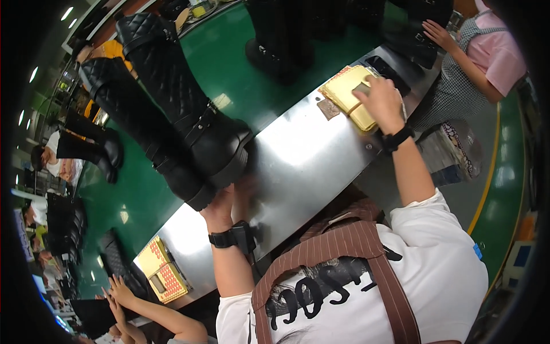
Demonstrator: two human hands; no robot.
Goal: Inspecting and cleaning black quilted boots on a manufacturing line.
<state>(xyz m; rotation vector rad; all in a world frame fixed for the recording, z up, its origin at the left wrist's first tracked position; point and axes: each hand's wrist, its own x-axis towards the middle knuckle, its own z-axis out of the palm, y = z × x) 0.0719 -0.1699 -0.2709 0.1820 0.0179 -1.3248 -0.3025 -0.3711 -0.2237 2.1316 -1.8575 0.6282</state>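
l hand (217, 207) at soles of blk quilted boots (189, 123), fingers hidden, can't tell grip; boots are where silver tabletop (281, 172) meets green surface (229, 71). r hand (382, 104) over yellow stack (339, 92), grip unclear. farther, more blk boots (275, 49) on green.

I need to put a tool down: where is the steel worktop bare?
On the steel worktop, the widest bare patch lies between the quilted black boots by the left hand and the yellow sheets under the right hand. A smaller one lies between the left hand and the red-dotted sheets. Crowded: around the yellow sheets, with a brown swatch beside.
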